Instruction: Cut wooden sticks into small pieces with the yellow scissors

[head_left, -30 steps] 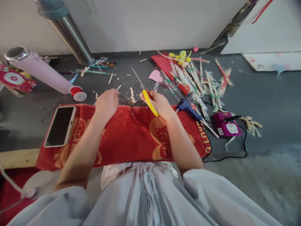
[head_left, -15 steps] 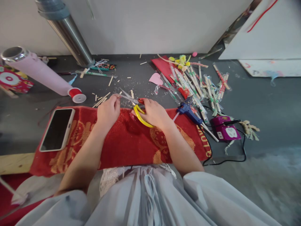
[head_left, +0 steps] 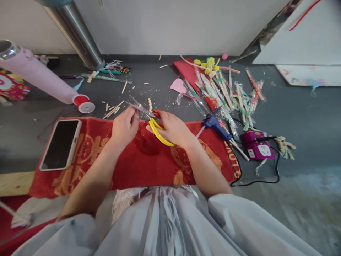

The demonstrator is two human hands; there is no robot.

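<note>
My right hand (head_left: 174, 129) grips a pair of scissors (head_left: 159, 133) by the yellow handles. A small red bit shows beside its fingertips. The blades point left and stand slightly apart, passing just beyond my left fingertips. My left hand (head_left: 124, 125) is closed in a pinch by the blades. A tiny pale piece (head_left: 140, 105) shows at the blades near those fingers; whether the fingers hold it is hard to see. Both hands are above the far edge of a red towel (head_left: 144, 167). Short pale sticks (head_left: 114, 109) lie beyond my left hand.
A phone (head_left: 61, 144) rests on the towel's left side. A red spool (head_left: 83, 103), a pink tumbler (head_left: 48, 76) and a steel flask (head_left: 80, 35) are at the left. Rightward are a blue glue gun (head_left: 216, 126), wrapped sticks (head_left: 217, 90) and a purple box (head_left: 257, 145) with a black cord.
The view has shifted slightly. My left hand has come a little closer to my right, and the scissor blades now reach farther left past its fingertips. The grip on the scissors is unchanged.
</note>
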